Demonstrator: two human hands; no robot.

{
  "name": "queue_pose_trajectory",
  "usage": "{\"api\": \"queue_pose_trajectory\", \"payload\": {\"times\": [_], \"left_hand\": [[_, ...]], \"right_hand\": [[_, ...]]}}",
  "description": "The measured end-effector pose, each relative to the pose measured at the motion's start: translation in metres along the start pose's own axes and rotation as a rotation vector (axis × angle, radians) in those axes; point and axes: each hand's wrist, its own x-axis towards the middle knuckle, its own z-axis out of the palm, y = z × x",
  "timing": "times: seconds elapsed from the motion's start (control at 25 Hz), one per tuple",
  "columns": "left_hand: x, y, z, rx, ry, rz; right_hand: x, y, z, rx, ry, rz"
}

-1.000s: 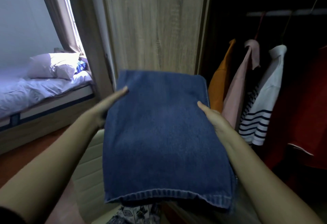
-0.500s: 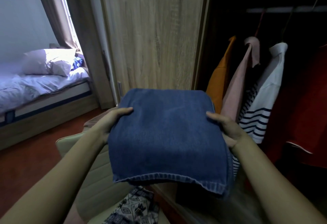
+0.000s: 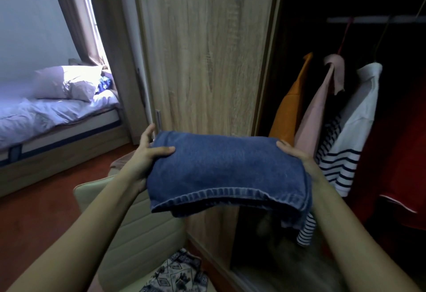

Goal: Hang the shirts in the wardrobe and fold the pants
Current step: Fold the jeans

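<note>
You hold the folded jeans (image 3: 226,172) between both hands, out in front of you and roughly level. Your left hand (image 3: 147,153) grips the left edge: the thumb lies across the top of the denim and the fingers reach along the far corner. Your right hand (image 3: 295,155) grips the right edge, thumb on top; its fingers are hidden beneath the cloth. The hemmed edge of the jeans faces you and sags a little in the middle between your two grips.

Just beyond the jeans stands the closed wardrobe door (image 3: 207,49). Past your right hand, in the open, dark part of the wardrobe, shirts hang side by side: an orange one (image 3: 290,112) nearest the door, then a pink one (image 3: 315,116), a white one with dark stripes (image 3: 352,135), and a red one (image 3: 403,142) farthest right.

Below your left forearm is a cream chair (image 3: 138,234), with a patterned cloth (image 3: 179,273) lying on its seat, nearer to you than the jeans. Well to the left of your left hand is a bed (image 3: 46,116) with a pillow (image 3: 64,82).
</note>
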Motion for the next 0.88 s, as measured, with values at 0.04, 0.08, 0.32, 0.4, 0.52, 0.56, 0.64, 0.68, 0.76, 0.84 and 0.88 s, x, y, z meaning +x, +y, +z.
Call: {"api": "queue_pose_trajectory", "payload": {"times": [0.04, 0.08, 0.32, 0.4, 0.52, 0.56, 0.64, 0.68, 0.76, 0.84, 0.88], "left_hand": [[0.006, -0.003, -0.004, 0.009, 0.015, 0.067], [0.003, 0.002, -0.003, 0.026, 0.032, 0.104], [-0.001, 0.02, -0.023, 0.237, -0.255, 0.169], [-0.004, 0.024, -0.019, 0.274, -0.234, 0.172], [-0.004, 0.025, -0.016, 0.288, -0.167, 0.212], [-0.005, 0.026, -0.018, 0.276, -0.182, 0.225], [-0.012, 0.035, -0.023, 0.266, -0.269, 0.241], [-0.015, 0.041, -0.024, 0.301, -0.332, 0.253], [-0.019, 0.053, -0.027, 0.539, -0.405, 0.284], [-0.018, 0.06, -0.025, 0.887, -0.378, 0.362], [-0.02, 0.064, -0.021, 1.05, -0.347, 0.436]], "right_hand": [[0.004, -0.002, -0.004, 0.014, 0.004, -0.013], [0.001, -0.006, -0.002, 0.028, -0.057, -0.01], [0.012, -0.009, 0.001, -0.309, -0.101, -0.2], [0.01, -0.012, 0.003, -0.376, -0.05, -0.309], [0.009, -0.015, 0.003, -0.503, -0.072, -0.368], [0.009, -0.015, 0.001, -0.55, -0.104, -0.369], [0.007, -0.018, -0.003, -0.661, -0.131, -0.365], [0.007, -0.021, -0.005, -0.714, -0.126, -0.381], [0.008, -0.024, -0.005, -0.852, -0.102, -0.437], [0.009, -0.032, 0.0, -0.947, -0.08, -0.551], [0.009, -0.036, 0.003, -0.951, -0.067, -0.592]]}}
